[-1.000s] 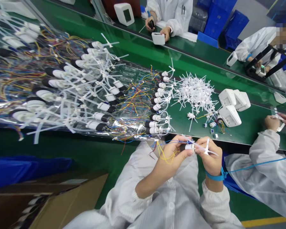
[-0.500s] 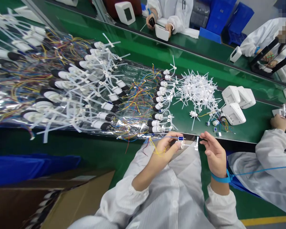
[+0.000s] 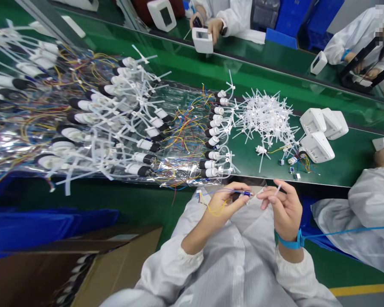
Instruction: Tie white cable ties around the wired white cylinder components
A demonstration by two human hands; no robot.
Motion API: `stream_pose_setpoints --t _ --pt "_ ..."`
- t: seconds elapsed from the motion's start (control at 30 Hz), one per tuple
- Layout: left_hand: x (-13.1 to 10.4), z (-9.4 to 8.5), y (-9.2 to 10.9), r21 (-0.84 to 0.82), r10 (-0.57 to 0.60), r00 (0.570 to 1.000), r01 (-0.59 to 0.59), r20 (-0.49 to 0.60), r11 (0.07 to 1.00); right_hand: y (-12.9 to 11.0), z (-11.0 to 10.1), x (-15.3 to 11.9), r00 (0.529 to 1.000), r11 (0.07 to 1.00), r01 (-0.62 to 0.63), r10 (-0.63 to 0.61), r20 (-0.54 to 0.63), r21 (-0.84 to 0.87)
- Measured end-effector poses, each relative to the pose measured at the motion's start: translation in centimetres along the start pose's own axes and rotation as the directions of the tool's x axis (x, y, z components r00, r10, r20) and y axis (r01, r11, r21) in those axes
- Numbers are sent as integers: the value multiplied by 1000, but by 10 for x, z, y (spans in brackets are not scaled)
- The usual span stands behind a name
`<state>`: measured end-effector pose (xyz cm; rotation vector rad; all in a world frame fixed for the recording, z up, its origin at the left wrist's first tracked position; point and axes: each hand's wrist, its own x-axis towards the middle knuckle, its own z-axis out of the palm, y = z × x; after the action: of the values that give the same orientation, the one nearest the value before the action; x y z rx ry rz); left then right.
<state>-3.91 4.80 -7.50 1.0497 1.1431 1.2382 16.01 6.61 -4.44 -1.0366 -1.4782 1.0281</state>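
Observation:
My left hand (image 3: 227, 204) pinches a small blue component (image 3: 247, 193) with thin blue and yellow wires trailing from it, over my lap near the table's front edge. Close to its right, my right hand (image 3: 284, 207) has its fingers curled around a thin white strip (image 3: 277, 189). Part of what lies under my left fingers is hidden. Past the hands, a white cylindrical part (image 3: 261, 149) with a wire lies on the green table (image 3: 243, 160), below a heap of white cross-shaped ties (image 3: 265, 115).
Wired black-and-white cylinders (image 3: 144, 157) on clear plastic cover the left side. White housings (image 3: 318, 147) stand at the right. A cardboard box (image 3: 115, 264) is at lower left. Other people work across the table and at the right; one holds a white device (image 3: 202, 40).
My right hand has moved closer to the left one and its fingers have curled round the white strip. The blue component has shifted slightly right and down. Across the table, a person's device moved left.

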Motion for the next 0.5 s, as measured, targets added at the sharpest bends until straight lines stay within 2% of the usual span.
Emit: stream_pose_setpoints --t 0.2,0.4,0.5 --pt "-3 4 -4 -55 -11 1000 12 27 998 3 -7 -1 987 998 42 -48 153 45" --pt "-5 6 -5 -96 6 999 -10 -43 995 -1 -5 -1 973 997 -58 68 219 -53" --pt "-5 8 -3 -110 27 998 -33 -53 993 -2 -2 -2 975 991 -56 79 207 -118"
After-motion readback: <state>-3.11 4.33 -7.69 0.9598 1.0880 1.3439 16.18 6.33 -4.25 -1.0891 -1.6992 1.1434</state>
